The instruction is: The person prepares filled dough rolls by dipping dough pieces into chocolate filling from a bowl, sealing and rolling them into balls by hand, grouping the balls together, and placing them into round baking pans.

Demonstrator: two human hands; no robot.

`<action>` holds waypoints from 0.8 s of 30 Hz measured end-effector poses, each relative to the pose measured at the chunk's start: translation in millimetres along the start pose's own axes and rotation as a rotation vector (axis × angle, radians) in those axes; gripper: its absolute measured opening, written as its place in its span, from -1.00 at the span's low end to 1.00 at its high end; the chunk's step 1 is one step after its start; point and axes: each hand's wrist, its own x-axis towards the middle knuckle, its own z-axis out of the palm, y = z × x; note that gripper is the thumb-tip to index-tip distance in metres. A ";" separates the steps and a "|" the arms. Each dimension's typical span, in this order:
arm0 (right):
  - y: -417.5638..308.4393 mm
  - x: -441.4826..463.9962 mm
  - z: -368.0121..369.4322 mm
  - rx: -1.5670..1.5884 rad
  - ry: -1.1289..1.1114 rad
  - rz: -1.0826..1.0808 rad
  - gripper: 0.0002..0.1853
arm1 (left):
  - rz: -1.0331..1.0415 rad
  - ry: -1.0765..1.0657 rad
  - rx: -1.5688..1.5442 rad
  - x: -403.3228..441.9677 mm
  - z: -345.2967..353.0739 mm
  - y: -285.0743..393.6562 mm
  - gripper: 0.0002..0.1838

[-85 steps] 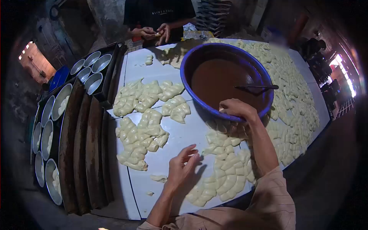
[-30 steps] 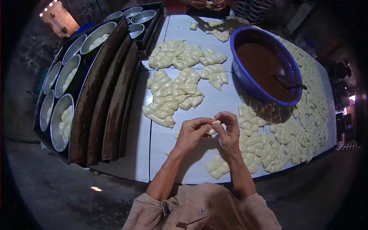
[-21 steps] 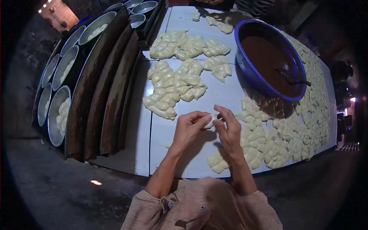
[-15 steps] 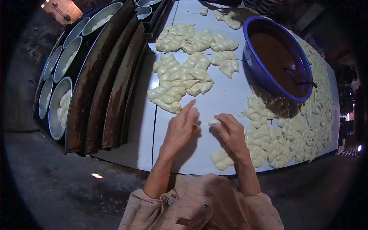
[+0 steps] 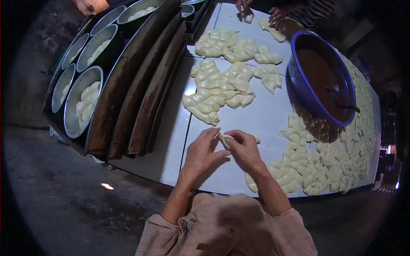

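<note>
A small piece of pale dough (image 5: 224,139) is pinched in the fingertips of my right hand (image 5: 245,149), just above the white tabletop (image 5: 243,117). Beside it, my left hand (image 5: 202,152) has its thumb stretched away from its fingers, with the fingertips close to the dough; whether they touch it I cannot tell. Another bit of dough (image 5: 257,138) shows behind my right hand. Ahead lies a flat cluster of joined dough pieces (image 5: 209,91), and a larger spread of dough (image 5: 299,166) covers the right side.
A blue basin (image 5: 294,70) of brown liquid, with a dark-handled utensil (image 5: 341,100) in it, stands on the right. At left are dark trays (image 5: 141,106) and metal tins (image 5: 70,102) holding dough. Across the table, another person's hands (image 5: 277,16) handle dough.
My hands have come together, and the right hand has brought a dough piece toward the left. Another person's hands have appeared at the far edge. The whole view has shifted.
</note>
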 end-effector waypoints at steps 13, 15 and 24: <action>-25.9 -28.3 -3.0 0.221 -0.153 -0.053 -0.60 | -0.357 -0.291 -0.713 5.9 -7.0 12.7 -0.28; -26.9 -30.2 -5.5 0.213 -0.077 -0.008 -0.65 | -0.390 -0.266 -0.701 2.7 -8.9 14.7 -0.27; -22.6 -34.3 -21.1 0.168 0.043 -0.004 -0.49 | -0.329 -0.087 -0.640 6.1 17.5 16.7 -0.63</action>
